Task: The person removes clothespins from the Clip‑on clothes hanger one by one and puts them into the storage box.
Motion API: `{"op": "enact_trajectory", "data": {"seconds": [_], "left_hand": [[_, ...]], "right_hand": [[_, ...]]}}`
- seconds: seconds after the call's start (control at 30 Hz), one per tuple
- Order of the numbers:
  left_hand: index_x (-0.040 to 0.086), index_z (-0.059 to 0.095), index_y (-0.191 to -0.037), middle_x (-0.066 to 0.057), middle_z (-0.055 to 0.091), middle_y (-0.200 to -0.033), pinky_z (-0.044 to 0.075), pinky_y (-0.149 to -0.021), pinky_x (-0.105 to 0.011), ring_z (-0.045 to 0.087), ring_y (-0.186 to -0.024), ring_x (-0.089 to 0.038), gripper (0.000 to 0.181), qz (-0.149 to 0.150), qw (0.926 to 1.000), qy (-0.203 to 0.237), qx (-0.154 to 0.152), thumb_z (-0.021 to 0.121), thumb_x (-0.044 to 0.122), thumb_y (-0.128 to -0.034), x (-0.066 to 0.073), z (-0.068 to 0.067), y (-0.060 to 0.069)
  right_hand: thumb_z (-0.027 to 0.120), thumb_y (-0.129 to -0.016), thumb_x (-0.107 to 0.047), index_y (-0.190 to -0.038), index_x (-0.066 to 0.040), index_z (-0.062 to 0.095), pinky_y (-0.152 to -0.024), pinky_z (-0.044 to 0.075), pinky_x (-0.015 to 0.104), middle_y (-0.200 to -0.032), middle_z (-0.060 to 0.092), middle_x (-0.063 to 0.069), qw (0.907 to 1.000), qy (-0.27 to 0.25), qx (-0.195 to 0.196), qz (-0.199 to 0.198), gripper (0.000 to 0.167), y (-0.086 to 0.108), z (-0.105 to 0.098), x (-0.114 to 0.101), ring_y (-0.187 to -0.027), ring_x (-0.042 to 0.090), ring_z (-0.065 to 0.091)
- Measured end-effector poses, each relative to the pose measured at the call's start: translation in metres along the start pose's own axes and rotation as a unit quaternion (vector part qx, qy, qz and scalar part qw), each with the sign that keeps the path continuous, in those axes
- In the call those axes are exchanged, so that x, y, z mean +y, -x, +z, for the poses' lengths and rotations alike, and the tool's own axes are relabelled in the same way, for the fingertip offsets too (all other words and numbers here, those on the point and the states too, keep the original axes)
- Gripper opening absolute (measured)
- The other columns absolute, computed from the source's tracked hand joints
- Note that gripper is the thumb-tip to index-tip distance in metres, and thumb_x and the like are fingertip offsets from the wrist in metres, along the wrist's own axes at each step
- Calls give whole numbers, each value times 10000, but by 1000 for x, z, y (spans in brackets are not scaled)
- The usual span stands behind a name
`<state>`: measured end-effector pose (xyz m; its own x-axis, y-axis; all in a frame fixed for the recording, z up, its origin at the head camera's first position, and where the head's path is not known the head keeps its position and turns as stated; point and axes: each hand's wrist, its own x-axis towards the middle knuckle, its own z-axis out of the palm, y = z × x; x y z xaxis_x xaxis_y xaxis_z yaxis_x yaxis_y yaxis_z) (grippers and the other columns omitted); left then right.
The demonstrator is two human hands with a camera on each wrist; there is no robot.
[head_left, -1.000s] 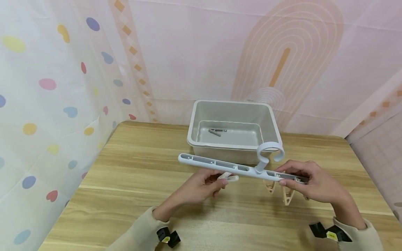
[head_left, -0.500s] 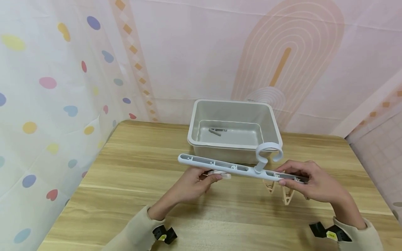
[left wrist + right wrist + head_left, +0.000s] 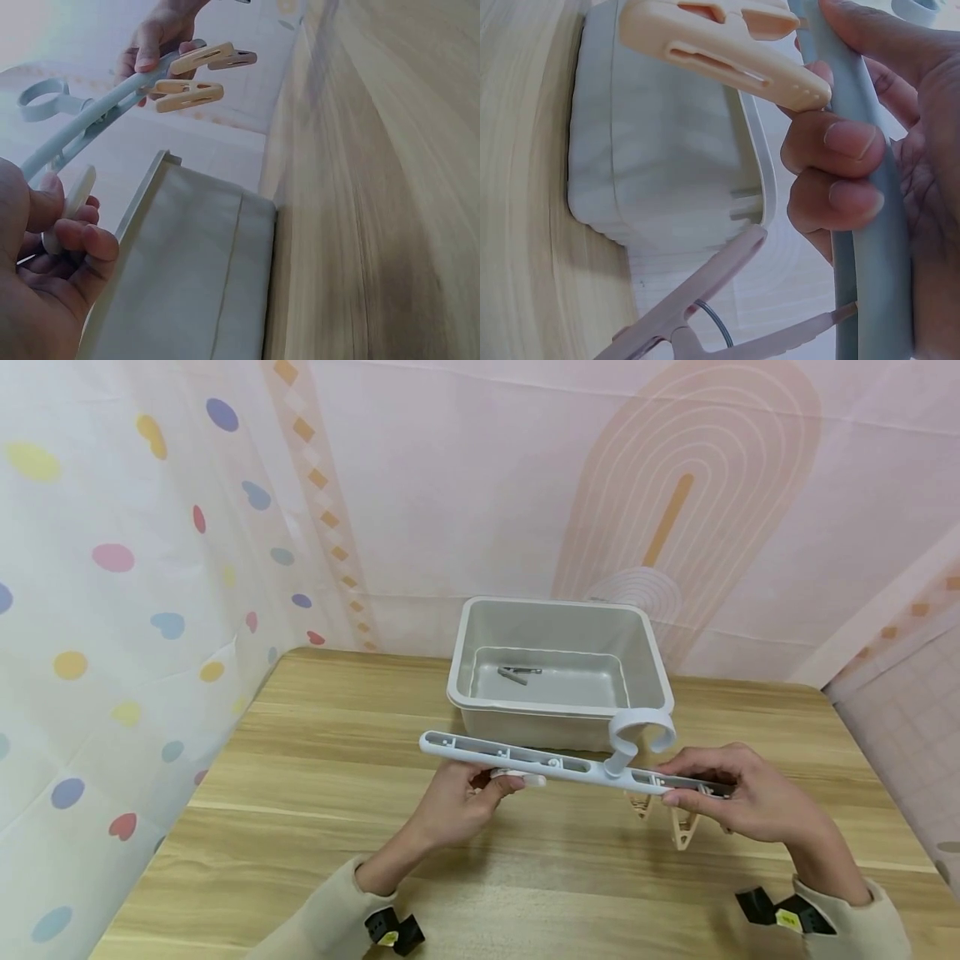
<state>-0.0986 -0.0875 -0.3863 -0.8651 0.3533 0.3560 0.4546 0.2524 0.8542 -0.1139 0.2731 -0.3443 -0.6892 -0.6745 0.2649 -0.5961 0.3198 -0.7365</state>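
My right hand (image 3: 750,797) grips the right end of a pale blue clip hanger (image 3: 600,775), held above the table with its curved hook (image 3: 621,747) upward. Peach clothespins (image 3: 199,97) and a mauve clothespin (image 3: 682,296) hang from the hanger's right half, near that hand. Just under the left half, my left hand (image 3: 453,806) pinches a white clothespin (image 3: 531,779) between thumb and fingers. In the left wrist view this clothespin (image 3: 80,191) is close to the bar; whether it is attached cannot be told.
Behind the hanger stands a light grey plastic bin (image 3: 551,704) with a grey clothespin (image 3: 513,677) on its floor. The wooden table (image 3: 315,777) meets a patterned cloth backdrop (image 3: 450,485) at the back and left.
My left hand has moved left and slightly up with the white clothespin, which has turned flatter beneath the bar. The hanger's left end has dipped slightly. My right hand keeps its grip.
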Motion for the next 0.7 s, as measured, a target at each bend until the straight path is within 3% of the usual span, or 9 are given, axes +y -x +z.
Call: {"op": "enact_trajectory", "data": {"seconds": [0.3,0.53,0.7], "left_hand": [[47,748,-927,-75,717,-825,501,-593,-207,580,-703,-27,90,-179,9994,128,267,672,5,-947,0,4,2],[-23,720,-870,-171,655,-739,440,-574,-180,536,-645,-30,173,-474,9953,775,338,574,-81,-943,1,8,4],[-43,716,-857,-139,593,-677,402,-557,-172,497,-616,-32,189,-397,9932,1039,352,555,-101,-937,-1,11,4]], "right_hand": [[769,-838,89,-1094,-198,759,-446,370,131,-714,661,-69,9999,14,72,-155,385,-3,1,0,-581,-73,448],[780,-828,86,-1087,-213,759,-462,395,126,-745,675,-99,9998,90,113,-161,396,-3,1,-2,-590,-70,478],[788,-817,90,-1082,-204,759,-472,405,122,-748,670,-109,9996,80,102,-239,397,-3,1,-2,-592,-62,491]]}}
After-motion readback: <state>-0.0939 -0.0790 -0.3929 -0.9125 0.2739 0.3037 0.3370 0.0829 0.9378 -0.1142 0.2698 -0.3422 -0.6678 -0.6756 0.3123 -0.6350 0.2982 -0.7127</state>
